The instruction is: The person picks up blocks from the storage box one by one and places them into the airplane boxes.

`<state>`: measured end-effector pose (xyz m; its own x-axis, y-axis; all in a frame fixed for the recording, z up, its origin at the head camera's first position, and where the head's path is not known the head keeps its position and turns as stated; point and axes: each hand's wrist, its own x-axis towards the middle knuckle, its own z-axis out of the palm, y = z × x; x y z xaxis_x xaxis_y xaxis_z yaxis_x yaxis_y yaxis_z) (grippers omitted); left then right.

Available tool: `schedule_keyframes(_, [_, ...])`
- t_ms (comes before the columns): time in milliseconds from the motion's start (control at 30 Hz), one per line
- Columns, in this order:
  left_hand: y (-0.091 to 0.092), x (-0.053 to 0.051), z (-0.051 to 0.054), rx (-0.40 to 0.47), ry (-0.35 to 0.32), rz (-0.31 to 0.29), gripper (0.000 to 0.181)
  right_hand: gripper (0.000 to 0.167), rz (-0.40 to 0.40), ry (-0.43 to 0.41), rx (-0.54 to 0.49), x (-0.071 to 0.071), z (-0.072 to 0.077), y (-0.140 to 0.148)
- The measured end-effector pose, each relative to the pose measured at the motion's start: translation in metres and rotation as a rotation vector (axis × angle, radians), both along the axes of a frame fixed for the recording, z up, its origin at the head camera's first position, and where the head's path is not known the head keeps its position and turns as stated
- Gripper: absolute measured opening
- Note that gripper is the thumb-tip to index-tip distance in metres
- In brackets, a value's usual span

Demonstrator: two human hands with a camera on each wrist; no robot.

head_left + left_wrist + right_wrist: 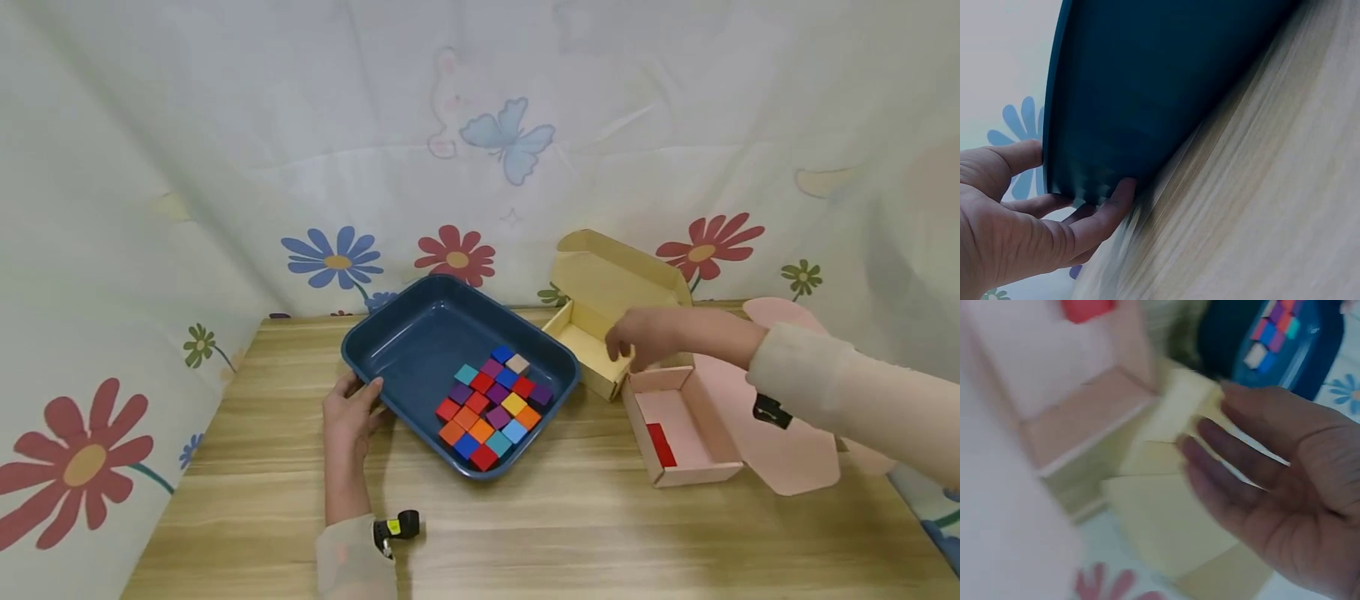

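A dark blue tray (408,337) with several coloured cubes (477,403) grouped toward its near right end sits on the table. My left hand (351,414) grips the tray's left edge; in the left wrist view the thumb lies at the rim and the fingers (1105,220) press the outer wall. Over the open yellow box (581,343) hovers my right hand (651,335), fingers loosely bent. Nothing shows between those fingers in the right wrist view, which is blurred. Part of the yellow box is hidden behind this hand.
An open pink box (693,477) stands in front and right of the yellow one, with red blocks (662,445) along its left wall. Its lid (787,433) spreads to the right. A flowered curtain (375,108) hangs behind the wooden table (525,542).
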<state>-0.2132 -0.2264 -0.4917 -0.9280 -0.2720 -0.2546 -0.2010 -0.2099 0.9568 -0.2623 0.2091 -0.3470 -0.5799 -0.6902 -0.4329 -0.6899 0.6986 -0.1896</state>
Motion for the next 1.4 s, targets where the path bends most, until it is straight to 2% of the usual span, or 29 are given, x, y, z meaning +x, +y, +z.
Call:
schedule_keyframes(133, [0.000, -0.005, 0.004, -0.001, 0.029, -0.005, 0.063, 0.029, 0.102, 0.207, -0.174, -0.006, 0.003, -0.028])
schedule_keyframes(233, [0.000, -0.008, 0.006, 0.004, 0.034, -0.015, 0.064, 0.028, 0.166, 0.256, -0.232, -0.008, -0.001, -0.050])
schedule_keyframes(500, [0.000, -0.004, 0.002, 0.026, 0.001, 0.000, 0.064, 0.033, 0.332, 0.237, -0.196, -0.012, -0.021, -0.113])
schedule_keyframes(600, [0.001, -0.003, 0.001, 0.027, 0.006, 0.003, 0.064, 0.036, 0.349, 0.203, -0.164, -0.010, -0.029, -0.132])
schedule_keyframes(700, [0.002, -0.002, -0.001, 0.021, 0.009, 0.003, 0.064, 0.037, 0.357, 0.133, -0.143, -0.005, -0.037, -0.146])
schedule_keyframes(867, [0.002, -0.001, -0.003, 0.023, 0.021, 0.010, 0.063, 0.033, 0.410, 0.037, -0.134, 0.007, -0.053, -0.160])
schedule_keyframes(1067, [0.001, 0.001, -0.005, 0.026, 0.034, 0.024, 0.063, 0.038, 0.488, -0.044, -0.098, 0.022, -0.069, -0.170])
schedule_keyframes(1200, [-0.001, 0.003, -0.007, 0.027, 0.032, 0.038, 0.063, 0.039, 0.535, -0.042, -0.084, 0.030, -0.079, -0.174])
schedule_keyframes(1400, [-0.001, 0.003, -0.006, 0.031, 0.026, 0.043, 0.063, 0.038, 0.560, 0.012, -0.074, 0.036, -0.087, -0.180])
